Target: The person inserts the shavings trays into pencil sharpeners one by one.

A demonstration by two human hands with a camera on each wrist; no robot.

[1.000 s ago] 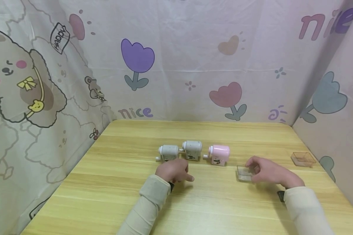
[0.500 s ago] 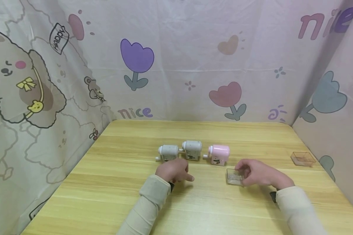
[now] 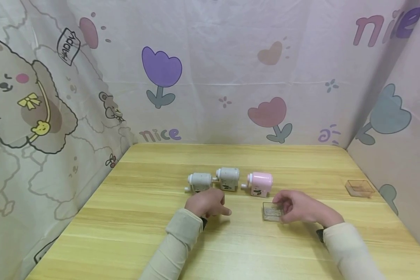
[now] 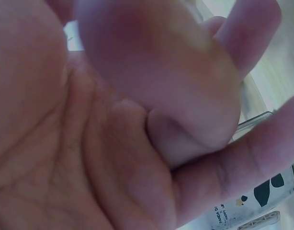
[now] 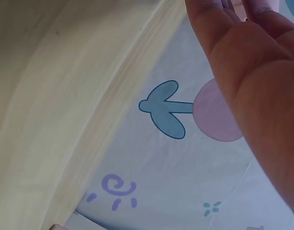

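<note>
My right hand [image 3: 302,208] pinches a clear, grey-tinted shavings box [image 3: 268,213] low over the table, in front of the pink hand-crank pencil sharpener [image 3: 261,181]. My left hand [image 3: 206,202] is in front of the left grey pencil sharpener [image 3: 201,180] and hides its lower part. The left wrist view has some of its fingers [image 4: 223,177] extended and others bent, with the panda-printed sharpener body [image 4: 262,199] behind them. Between those two sharpeners stands another grey pencil sharpener [image 3: 229,177], crank to the left.
An amber-tinted clear box [image 3: 360,189] sits near the right edge of the wooden table [image 3: 231,249]. Printed cloth [image 3: 210,58] hangs behind the table and along both sides.
My right hand has moved left with the grey-tinted shavings box, bringing it in front of the pink sharpener. My left hand and the sharpeners have stayed in place.
</note>
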